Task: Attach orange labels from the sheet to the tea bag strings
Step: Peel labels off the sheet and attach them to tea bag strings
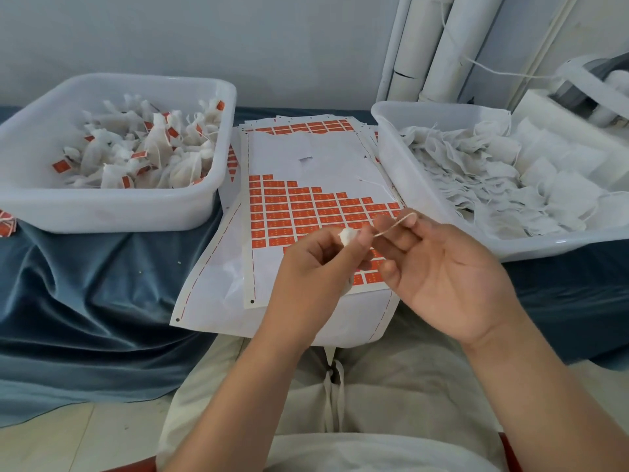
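left hand (pixel 316 264): closed around a bunched tea bag (pixel 347 236), mid-frame.
right hand (pixel 442 267): string (pixel 394 224) pinched and drawn taut, likely to free its end for labelling.
label sheet (pixel 306 212): laid beneath, within reach.
bins: labelled bags (pixel 143 148) upper left, unlabelled bags (pixel 493 175) right.

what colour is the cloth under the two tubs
Dark blue, with a velvety sheen. The cloth shows best in the head view, lower left, below the left tub.

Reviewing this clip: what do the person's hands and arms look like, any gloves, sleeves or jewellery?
Both the left hand and the right hand are bare: no gloves, rings, watches or bracelets visible. The forearms are uncovered up to the frame's edge, with no sleeves showing. Fingernails look short and unpainted.
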The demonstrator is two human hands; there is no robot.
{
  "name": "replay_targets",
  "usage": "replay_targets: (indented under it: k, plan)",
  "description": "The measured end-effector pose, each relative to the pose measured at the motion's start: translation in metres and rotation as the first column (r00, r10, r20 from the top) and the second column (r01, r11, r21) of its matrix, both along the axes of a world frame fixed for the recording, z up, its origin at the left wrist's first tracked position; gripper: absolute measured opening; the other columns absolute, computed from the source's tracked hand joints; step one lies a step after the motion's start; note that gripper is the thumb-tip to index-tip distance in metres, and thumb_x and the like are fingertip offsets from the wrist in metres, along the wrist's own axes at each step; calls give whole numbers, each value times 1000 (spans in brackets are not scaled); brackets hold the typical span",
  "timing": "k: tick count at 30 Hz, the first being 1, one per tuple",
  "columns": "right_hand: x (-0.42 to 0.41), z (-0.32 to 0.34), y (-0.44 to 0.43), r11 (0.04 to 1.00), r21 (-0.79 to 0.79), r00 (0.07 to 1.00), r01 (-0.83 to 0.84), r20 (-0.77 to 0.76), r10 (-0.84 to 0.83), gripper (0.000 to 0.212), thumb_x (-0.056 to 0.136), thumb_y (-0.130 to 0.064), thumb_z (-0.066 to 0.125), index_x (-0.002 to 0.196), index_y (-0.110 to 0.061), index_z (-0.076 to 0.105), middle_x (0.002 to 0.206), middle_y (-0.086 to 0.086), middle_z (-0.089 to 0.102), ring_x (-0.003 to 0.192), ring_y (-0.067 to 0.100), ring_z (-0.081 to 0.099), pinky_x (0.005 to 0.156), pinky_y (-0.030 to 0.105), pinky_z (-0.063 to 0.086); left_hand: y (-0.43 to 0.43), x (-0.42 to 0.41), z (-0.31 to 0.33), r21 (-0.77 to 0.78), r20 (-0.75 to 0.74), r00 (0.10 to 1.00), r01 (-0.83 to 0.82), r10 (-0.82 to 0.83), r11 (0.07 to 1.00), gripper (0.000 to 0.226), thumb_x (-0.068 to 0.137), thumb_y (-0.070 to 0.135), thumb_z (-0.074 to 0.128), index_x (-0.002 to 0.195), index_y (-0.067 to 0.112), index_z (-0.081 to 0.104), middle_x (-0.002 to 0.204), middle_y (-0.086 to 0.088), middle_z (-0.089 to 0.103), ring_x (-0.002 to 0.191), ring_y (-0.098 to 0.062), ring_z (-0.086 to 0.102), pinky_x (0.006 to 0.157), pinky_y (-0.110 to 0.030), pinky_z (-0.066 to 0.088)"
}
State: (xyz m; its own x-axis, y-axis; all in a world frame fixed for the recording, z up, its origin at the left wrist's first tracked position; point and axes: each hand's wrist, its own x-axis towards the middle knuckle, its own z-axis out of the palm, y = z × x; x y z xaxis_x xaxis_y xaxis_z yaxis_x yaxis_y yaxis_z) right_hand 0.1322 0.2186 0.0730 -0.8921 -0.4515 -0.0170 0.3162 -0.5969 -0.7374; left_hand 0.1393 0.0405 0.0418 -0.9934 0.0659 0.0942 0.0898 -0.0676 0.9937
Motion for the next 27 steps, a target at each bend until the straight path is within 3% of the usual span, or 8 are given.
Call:
replay_targets:
  k: [2, 6, 10, 13, 20, 24, 27]
  plan:
    - [2, 0, -6, 998, -23, 998, 61, 5, -60, 5, 96, -19, 61, 93, -15, 63, 88, 1, 65, 107, 23, 68, 83, 30, 59, 1, 2, 0, -46, -64, 998, -10, 7, 999, 22, 97, 48, 69, 89, 29, 77, 78, -8, 70, 68, -20, 65, 61, -27, 56]
    - [3, 7, -7, 988, 37, 989, 150, 4, -150, 13, 87, -17, 66, 90, -15, 54, 75, -1, 45, 85, 19, 60, 76, 29, 57, 0, 2, -1, -104, -131, 990, -63, 49, 993, 21, 100, 39, 68, 89, 23, 76, 78, -5, 71, 70, -27, 63, 59, -35, 53]
    - [4, 12, -3, 982, 19, 982, 190, -2, -190, 5, 96, -14, 55, 92, -14, 53, 76, -1, 45, 82, 18, 58, 73, 28, 56, 0, 3, 0, -166, -132, 991, -7, -15, 986, 18, 103, 35, 64, 94, 25, 75, 87, 7, 74, 82, -15, 70, 73, -29, 59]
    - [4, 11, -3, 980, 10, 980, 197, -28, -197, 7, 99, -15, 52, 92, -15, 54, 78, -1, 48, 83, 17, 59, 73, 28, 56, -1, 3, 1, -187, -111, 990, 69, -91, 980, 18, 106, 33, 59, 100, 24, 74, 94, 5, 75, 93, -21, 72, 83, -41, 62]
    - [3, 11, -1, 958, 122, 952, 261, -195, -235, 13, 100, -12, 51, 88, -16, 53, 75, -3, 44, 71, 14, 49, 64, 26, 49, -6, 5, 2, -301, -149, 963, 172, -224, 938, 18, 106, 35, 59, 100, 22, 72, 90, 3, 72, 85, -21, 69, 79, -47, 57]
    - [7, 8, -9, 917, 199, 903, 345, -336, -267, 19, 104, -12, 48, 87, -17, 57, 75, -3, 45, 71, 15, 46, 77, 28, 49, -7, 5, 1, -339, -199, 955, 144, -221, 930, 23, 106, 36, 59, 96, 20, 71, 83, 1, 68, 77, -22, 64, 73, -48, 54]
    - [9, 5, -13, 937, 130, 903, 324, -337, -266, 14, 104, -13, 52, 91, -17, 57, 77, -2, 46, 71, 15, 45, 87, 34, 54, -14, 3, 3, -457, -180, 952, 143, -248, 878, 24, 103, 49, 59, 105, 29, 71, 96, 13, 72, 89, -9, 68, 78, -33, 58]
